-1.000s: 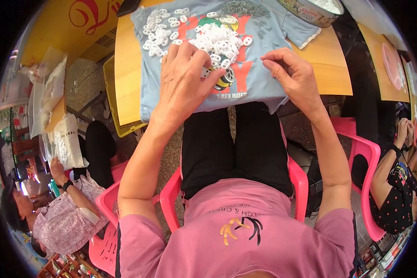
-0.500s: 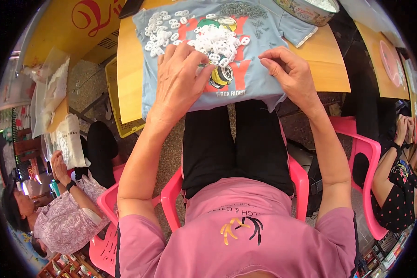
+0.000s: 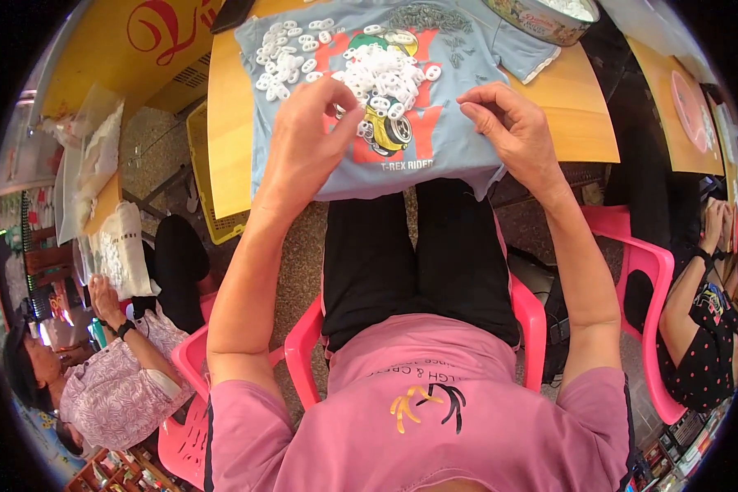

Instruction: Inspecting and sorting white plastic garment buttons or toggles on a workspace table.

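A light blue T-shirt (image 3: 451,139) with a cartoon print lies spread on the wooden table (image 3: 225,139). A heap of small white plastic rings (image 3: 381,78) sits on its middle, a looser scatter of rings (image 3: 283,53) lies to the left, and a patch of tiny grey parts (image 3: 426,16) lies farther back. My left hand (image 3: 307,139) rests at the heap's near edge, its fingertips pinched on white rings. My right hand (image 3: 508,131) lies on the shirt right of the heap, thumb and fingers pinched together. Whether anything is between them is hidden.
A round printed tin (image 3: 541,20) stands at the table's far right. I sit on a pink plastic chair (image 3: 303,344). A yellow crate (image 3: 201,180) is under the table's left side. A person (image 3: 115,385) sits at lower left near bags of white parts (image 3: 115,246); another person (image 3: 705,328) sits at right.
Both hands stay in nearly the same place on the shirt. My left fingers have curled in a little at the heap's edge.
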Available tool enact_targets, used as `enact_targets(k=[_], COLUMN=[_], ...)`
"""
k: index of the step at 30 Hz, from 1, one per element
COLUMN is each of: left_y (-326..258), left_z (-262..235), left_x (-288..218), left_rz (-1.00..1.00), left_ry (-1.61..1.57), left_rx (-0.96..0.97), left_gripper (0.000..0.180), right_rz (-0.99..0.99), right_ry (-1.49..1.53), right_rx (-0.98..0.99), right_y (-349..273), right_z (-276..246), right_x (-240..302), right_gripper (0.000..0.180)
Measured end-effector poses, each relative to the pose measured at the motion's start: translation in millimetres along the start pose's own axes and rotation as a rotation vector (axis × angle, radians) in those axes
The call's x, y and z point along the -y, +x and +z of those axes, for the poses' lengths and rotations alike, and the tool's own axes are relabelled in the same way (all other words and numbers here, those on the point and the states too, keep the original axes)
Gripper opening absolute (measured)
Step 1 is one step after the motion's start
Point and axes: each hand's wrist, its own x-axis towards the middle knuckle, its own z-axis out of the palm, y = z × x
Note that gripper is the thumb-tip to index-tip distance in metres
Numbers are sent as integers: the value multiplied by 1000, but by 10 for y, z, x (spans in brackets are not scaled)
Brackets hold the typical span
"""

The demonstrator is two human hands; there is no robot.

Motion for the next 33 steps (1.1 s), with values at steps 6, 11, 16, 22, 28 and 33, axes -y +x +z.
enact_targets(k=[6, 11, 16, 22, 28, 33], left_y=[-54, -110, -134, -147, -168, -208], left_z=[-21, 48, 143, 216, 279, 328], left_x=[-290, -350, -485, -602, -716, -730], left_rz=[-412, -493, -534, -549, -550, -499], left_ry=[-927, -1274, -1450, -1651, -1702, -1655], left_rx=[-112, -51, -8, 26, 0, -88], left_gripper=[18, 25, 30, 27, 27, 30], right_rz=[133, 134, 109, 50, 41, 45], right_ry=[176, 269, 382, 413, 448, 535], right_rx=[-52, -110, -154, -104, -104, -110], right_y=[-14, 37, 43, -81, -135, -157], right_z=[-9, -59, -55, 110, 220, 240], right_x=[-24, -12, 137, 515, 686, 689], right_gripper=[17, 20, 21, 19, 18, 17])
